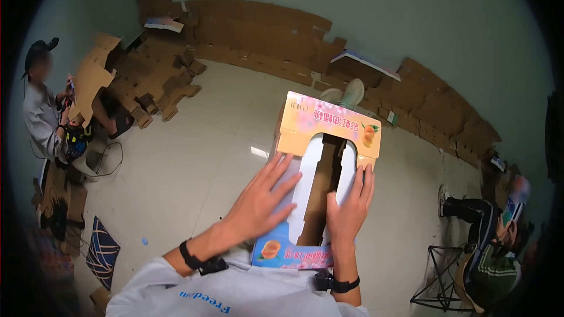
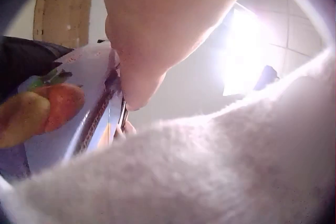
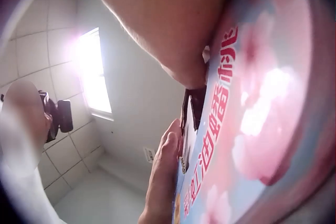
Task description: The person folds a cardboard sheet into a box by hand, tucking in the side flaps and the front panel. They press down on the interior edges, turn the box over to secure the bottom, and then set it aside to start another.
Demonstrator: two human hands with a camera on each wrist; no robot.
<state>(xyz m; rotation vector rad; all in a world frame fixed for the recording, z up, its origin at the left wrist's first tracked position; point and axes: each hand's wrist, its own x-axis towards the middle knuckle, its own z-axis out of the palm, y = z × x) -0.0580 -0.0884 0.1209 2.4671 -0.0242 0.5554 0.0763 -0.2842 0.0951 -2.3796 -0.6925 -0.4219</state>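
Observation:
A printed cardboard fruit box with an orange end, a blue end and pictures of peaches stands in front of my body. A long cut-out in its top has white flaps along both sides and shows the brown inside. My left hand rests with spread, straight fingers on the left part of the top. Along the right edge lies my right hand, fingers straight and thumb beside the cut-out. In the right wrist view, the box's pink and blue side with red lettering fills the right part.
Flattened brown cardboard lines the far wall, and more lies piled at the left. One person sits at the left, another at the right beside a black frame stool. A patterned cushion lies on the left floor.

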